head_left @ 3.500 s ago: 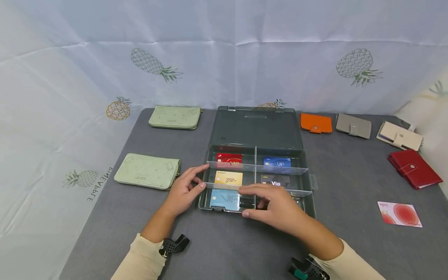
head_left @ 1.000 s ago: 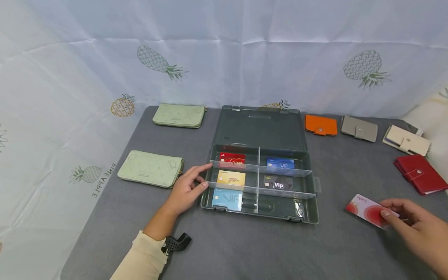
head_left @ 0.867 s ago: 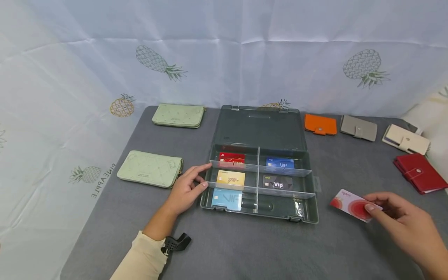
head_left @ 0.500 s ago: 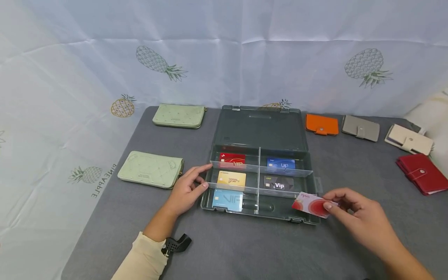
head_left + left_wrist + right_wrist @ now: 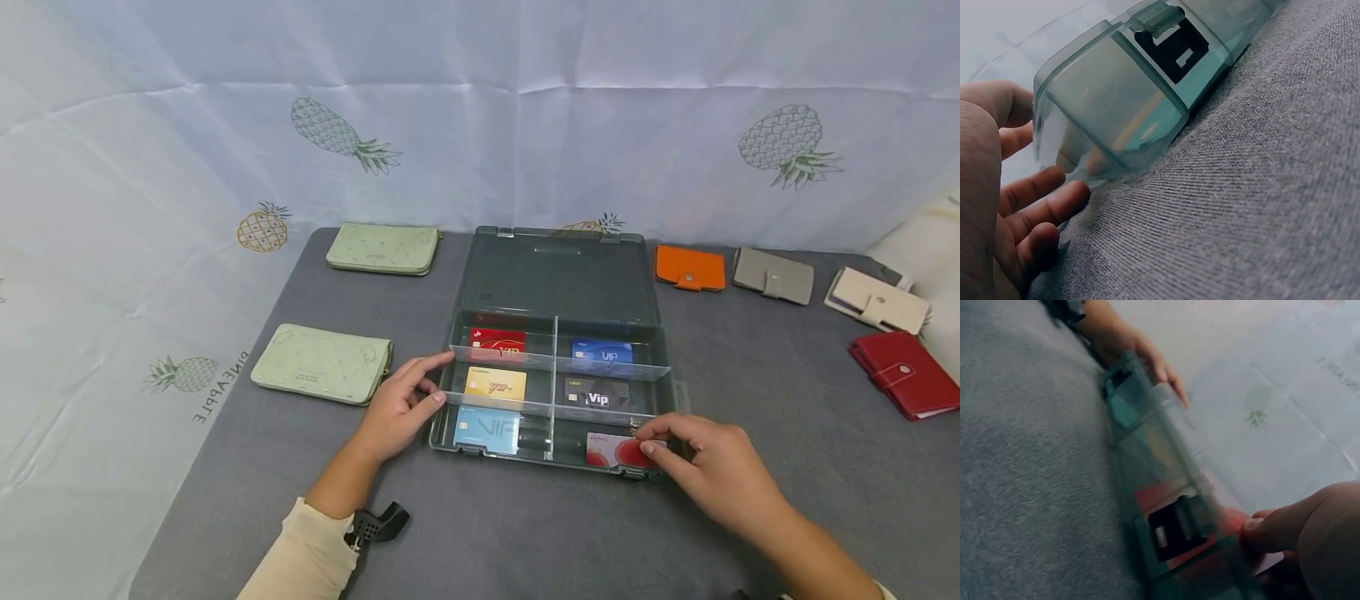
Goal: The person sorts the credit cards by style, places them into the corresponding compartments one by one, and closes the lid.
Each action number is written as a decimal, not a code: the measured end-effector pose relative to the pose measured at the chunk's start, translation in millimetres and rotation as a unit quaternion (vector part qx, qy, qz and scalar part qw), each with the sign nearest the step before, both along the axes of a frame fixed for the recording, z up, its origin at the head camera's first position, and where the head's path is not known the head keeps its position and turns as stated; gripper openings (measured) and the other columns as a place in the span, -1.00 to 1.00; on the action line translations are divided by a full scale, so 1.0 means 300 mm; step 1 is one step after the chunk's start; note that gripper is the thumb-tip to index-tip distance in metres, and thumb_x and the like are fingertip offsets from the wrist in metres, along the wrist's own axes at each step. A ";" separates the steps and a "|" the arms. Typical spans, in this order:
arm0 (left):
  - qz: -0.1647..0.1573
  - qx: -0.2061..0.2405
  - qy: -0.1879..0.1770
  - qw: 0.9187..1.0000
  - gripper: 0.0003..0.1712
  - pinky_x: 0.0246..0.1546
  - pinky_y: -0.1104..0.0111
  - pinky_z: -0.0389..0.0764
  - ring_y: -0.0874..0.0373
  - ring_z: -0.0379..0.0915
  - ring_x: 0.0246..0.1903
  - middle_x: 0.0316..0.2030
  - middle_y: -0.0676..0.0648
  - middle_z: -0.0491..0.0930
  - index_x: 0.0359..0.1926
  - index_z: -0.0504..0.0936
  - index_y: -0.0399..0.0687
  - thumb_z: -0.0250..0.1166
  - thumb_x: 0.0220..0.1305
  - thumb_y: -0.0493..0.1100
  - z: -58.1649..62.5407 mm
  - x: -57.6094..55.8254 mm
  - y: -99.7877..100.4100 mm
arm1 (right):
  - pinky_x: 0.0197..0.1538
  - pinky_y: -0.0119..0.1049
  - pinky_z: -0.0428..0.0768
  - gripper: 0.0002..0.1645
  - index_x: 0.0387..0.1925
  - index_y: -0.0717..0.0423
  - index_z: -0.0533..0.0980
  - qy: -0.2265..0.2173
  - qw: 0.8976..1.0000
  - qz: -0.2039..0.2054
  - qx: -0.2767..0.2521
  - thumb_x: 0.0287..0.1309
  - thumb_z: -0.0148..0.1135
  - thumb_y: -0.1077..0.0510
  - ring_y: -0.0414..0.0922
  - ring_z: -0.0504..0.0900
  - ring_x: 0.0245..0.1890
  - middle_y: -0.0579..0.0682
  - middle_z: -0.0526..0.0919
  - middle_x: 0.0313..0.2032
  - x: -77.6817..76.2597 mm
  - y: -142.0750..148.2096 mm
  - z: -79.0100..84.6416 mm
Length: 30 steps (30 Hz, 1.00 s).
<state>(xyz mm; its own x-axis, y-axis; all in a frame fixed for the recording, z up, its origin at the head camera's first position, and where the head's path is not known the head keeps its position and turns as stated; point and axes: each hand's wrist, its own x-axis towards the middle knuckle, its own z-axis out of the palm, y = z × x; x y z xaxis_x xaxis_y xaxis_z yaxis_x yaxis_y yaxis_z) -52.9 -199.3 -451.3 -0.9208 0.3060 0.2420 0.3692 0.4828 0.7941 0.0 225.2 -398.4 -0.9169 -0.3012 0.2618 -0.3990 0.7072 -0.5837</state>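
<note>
My right hand (image 5: 712, 467) pinches the right end of a pink card with red circles (image 5: 615, 450) between thumb and fingers. The card is in the front right compartment of the dark clear divided box (image 5: 487, 454), by its front wall; whether it touches the floor cannot be told. In the right wrist view, that card (image 5: 1229, 519) shows behind the blurred box wall. My left hand (image 5: 397, 412), fingers loosely spread, touches the box's left side. Inside lie red (image 5: 498, 342), gold (image 5: 495, 383), light blue (image 5: 486, 429), blue (image 5: 602, 350) and black (image 5: 596, 392) cards.
The box lid (image 5: 558, 275) lies back, away from me. Two pale green wallets (image 5: 322, 362) are on the left. Orange (image 5: 690, 267), grey (image 5: 772, 275), cream (image 5: 877, 300) and red (image 5: 906, 373) card holders lie at the right. Thin clear dividers (image 5: 611, 367) stand up inside the box.
Earlier the pink card lay on the table at the right. My right hand has picked it up and carried it left into the front right compartment. The left hand has stayed put.
</note>
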 end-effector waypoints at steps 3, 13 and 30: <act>-0.003 0.002 0.001 1.000 -0.41 -0.39 0.36 0.57 0.18 0.59 -0.21 0.19 -0.10 0.63 0.48 0.54 0.01 0.31 0.48 -0.22 -0.005 -0.002 0.000 | -0.34 -0.27 0.51 -0.62 -0.27 -0.29 0.74 0.035 0.998 0.011 0.056 0.01 0.67 0.27 -0.42 0.44 -0.48 -0.47 0.68 -0.37 -0.002 -0.006 -0.012; -0.003 -0.003 -0.001 1.000 -0.42 -0.38 0.35 0.57 0.18 0.58 -0.22 0.18 -0.11 0.63 0.48 0.54 0.00 0.31 0.48 -0.20 0.005 -0.006 0.010 | -0.21 -0.02 0.71 -0.61 -0.19 -0.13 0.75 0.092 0.988 0.020 0.123 -0.09 0.70 0.25 -0.16 0.75 -0.26 -0.24 0.80 -0.25 0.001 -0.007 -0.024; 0.005 -0.016 0.005 1.000 -0.39 -0.42 0.36 0.54 0.20 0.56 -0.26 0.14 -0.06 0.63 0.51 0.51 0.06 0.31 0.49 -0.18 -0.001 0.003 0.008 | -0.40 -0.42 0.58 -0.40 -0.02 0.04 0.79 0.163 0.986 0.006 0.047 0.38 0.33 -0.38 -0.18 0.65 -0.47 -0.03 0.83 -0.19 -0.017 0.045 0.006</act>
